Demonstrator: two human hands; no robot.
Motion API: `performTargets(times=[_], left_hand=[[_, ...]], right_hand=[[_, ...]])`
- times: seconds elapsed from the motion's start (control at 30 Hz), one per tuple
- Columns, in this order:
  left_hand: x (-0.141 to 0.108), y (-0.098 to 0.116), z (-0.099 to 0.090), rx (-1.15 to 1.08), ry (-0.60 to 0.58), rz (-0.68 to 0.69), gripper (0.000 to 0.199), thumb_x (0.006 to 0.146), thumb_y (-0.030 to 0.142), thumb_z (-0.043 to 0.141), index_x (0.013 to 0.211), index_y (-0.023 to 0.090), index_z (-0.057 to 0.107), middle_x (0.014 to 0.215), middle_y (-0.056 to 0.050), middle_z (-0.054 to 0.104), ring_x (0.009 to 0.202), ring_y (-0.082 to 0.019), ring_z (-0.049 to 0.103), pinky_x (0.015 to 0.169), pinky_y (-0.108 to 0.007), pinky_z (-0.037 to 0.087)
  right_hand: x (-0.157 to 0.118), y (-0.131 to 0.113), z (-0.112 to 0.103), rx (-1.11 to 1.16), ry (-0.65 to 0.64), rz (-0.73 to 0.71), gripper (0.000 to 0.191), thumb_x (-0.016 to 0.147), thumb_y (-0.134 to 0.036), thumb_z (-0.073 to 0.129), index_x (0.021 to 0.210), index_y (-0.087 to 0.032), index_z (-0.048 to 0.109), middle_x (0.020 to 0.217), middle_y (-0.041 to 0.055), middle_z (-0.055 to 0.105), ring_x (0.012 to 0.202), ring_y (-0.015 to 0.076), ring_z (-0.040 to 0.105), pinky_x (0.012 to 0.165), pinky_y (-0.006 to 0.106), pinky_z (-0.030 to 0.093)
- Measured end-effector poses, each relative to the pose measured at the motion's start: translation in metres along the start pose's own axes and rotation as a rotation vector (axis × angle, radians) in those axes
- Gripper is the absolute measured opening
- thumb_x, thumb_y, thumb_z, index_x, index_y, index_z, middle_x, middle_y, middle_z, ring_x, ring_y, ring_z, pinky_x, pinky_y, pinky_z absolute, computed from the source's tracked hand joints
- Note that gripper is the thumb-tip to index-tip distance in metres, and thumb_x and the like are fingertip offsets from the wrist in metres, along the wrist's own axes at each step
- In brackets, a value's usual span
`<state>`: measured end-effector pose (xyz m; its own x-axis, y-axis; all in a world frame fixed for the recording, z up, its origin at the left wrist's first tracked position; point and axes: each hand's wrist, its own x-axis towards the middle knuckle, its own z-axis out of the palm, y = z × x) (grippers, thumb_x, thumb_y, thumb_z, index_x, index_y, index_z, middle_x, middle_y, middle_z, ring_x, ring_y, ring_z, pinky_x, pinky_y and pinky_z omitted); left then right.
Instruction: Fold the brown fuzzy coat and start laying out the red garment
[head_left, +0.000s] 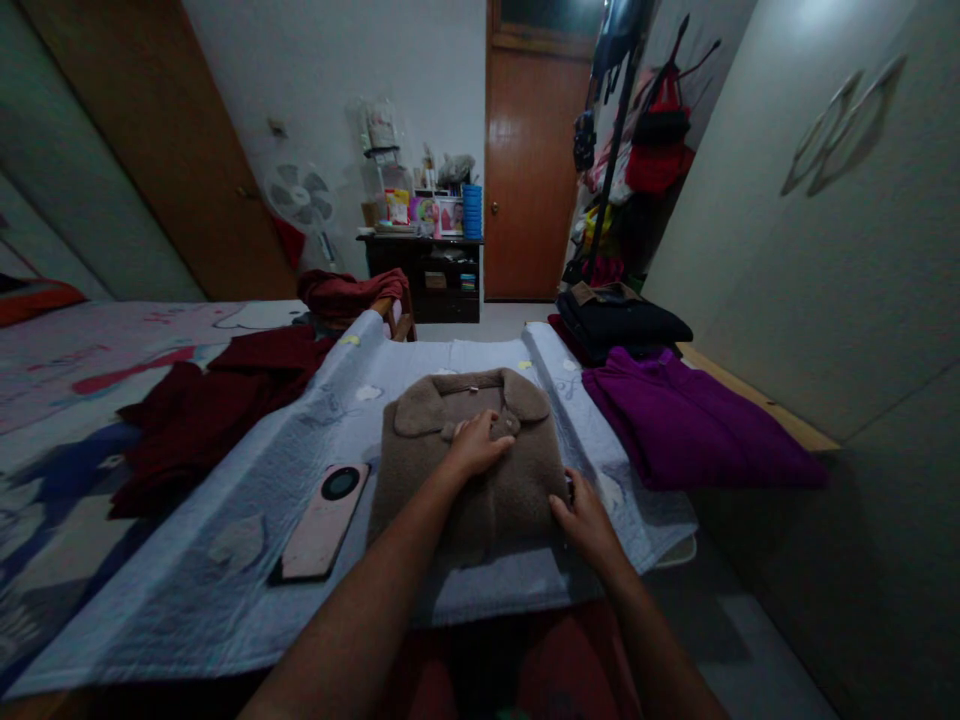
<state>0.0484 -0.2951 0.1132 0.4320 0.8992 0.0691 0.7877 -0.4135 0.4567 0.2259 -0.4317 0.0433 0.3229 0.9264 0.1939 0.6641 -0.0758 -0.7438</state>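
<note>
A brown fleece jacket (480, 520) lies folded into a neat rectangle in front of me, its wide collar at the far side. My left hand (480, 448) rests on top of it just below the collar opening, thumb stretched out to the right. At the jacket's right edge is my right hand (585, 512), thumb on the cloth and fingers around the side, partly hidden. A pink phone (322, 535) with a round black camera lies to the left of the jacket.
Beneath lies a pale blue quilted cover (187, 560). To the right are a folded purple garment (697, 415) and a dark folded pile (622, 320). Dark red clothes (217, 410) lie on the bed at left. A white wardrobe (810, 250) stands close on the right.
</note>
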Motion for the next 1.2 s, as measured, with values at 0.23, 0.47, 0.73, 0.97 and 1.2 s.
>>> performTargets(times=[0.23,0.47,0.73,0.97,1.2], left_hand=[[-0.061,-0.040,-0.020,0.351,0.208,-0.127,0.056,0.094,0.042,0.042,0.141,0.012,0.043,0.149,-0.020,0.039,0.142,-0.035,0.028,0.113,-0.056,0.019],[-0.084,-0.059,-0.009,0.405,0.160,-0.197,0.059,0.095,0.053,0.036,0.144,0.020,0.042,0.153,-0.016,0.035,0.142,-0.035,0.028,0.111,-0.056,0.024],[-0.080,-0.066,-0.003,0.339,0.105,-0.168,0.056,0.093,0.053,0.040,0.143,0.027,0.044,0.154,-0.013,0.034,0.144,-0.031,0.026,0.113,-0.056,0.020],[-0.084,-0.075,-0.002,0.263,0.127,-0.142,0.053,0.096,0.048,0.035,0.145,0.026,0.041,0.157,-0.012,0.030,0.145,-0.029,0.024,0.114,-0.056,0.018],[-0.089,-0.096,-0.010,0.200,0.145,-0.281,0.061,0.097,0.048,0.033,0.150,0.018,0.028,0.159,-0.013,0.021,0.146,-0.029,0.019,0.113,-0.056,0.022]], right_hand=[[0.029,-0.058,0.003,-0.210,0.129,-0.296,0.048,0.088,-0.032,0.047,0.132,-0.012,0.049,0.138,0.0173,0.049,0.132,0.0280,0.041,0.110,0.049,0.034],[0.047,-0.108,0.042,-0.312,-0.161,-0.436,0.056,0.094,-0.042,0.045,0.143,-0.015,0.042,0.155,0.0105,0.033,0.145,0.0259,0.021,0.117,0.048,0.019],[0.044,-0.095,0.059,-0.316,-0.322,-0.389,0.055,0.097,-0.048,0.038,0.144,-0.021,0.043,0.154,0.0063,0.036,0.146,0.0260,0.021,0.116,0.047,0.019],[0.043,-0.097,0.058,-0.297,-0.310,-0.358,0.054,0.096,-0.046,0.040,0.144,-0.022,0.043,0.154,0.0059,0.034,0.146,0.0257,0.021,0.116,0.048,0.018],[0.043,-0.097,0.051,-0.194,-0.273,-0.350,0.059,0.094,-0.047,0.043,0.143,-0.015,0.044,0.153,0.0120,0.036,0.144,0.0270,0.025,0.116,0.047,0.022]])
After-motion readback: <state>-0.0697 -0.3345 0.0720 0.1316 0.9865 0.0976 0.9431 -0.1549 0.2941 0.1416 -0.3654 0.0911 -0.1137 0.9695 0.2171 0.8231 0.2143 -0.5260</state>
